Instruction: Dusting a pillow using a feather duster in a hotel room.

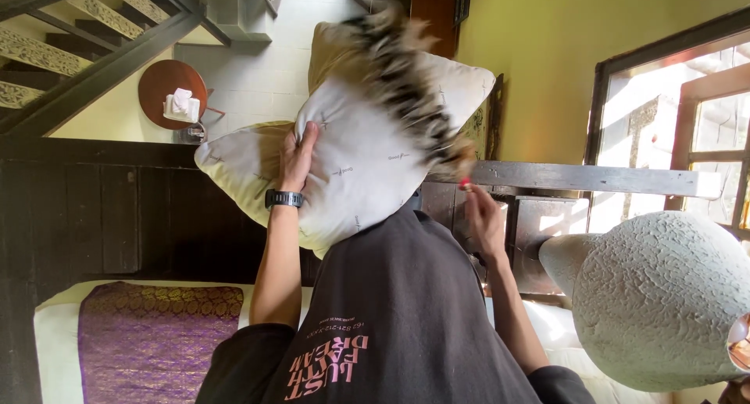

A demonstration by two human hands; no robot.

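Left hand: the left hand [298, 155], black watch on its wrist, is clamped on the big white square fabric cushion [351, 166], fingers spread over its near face.
Right hand: the right hand [483, 220] sits low by the cushion's fringed corner; whether it is touching or gripping, I cannot tell.
Cushion: up at chest height, above the black T-shirt [406, 310], with its blurred dark-and-tan fringe [410, 84] on the right side.
Axis: it tilts from lower left to upper right.
Nearer: the left hand.
Around: purple-and-gold patterned bed runner [156, 334] and round brown wooden side table [160, 84].
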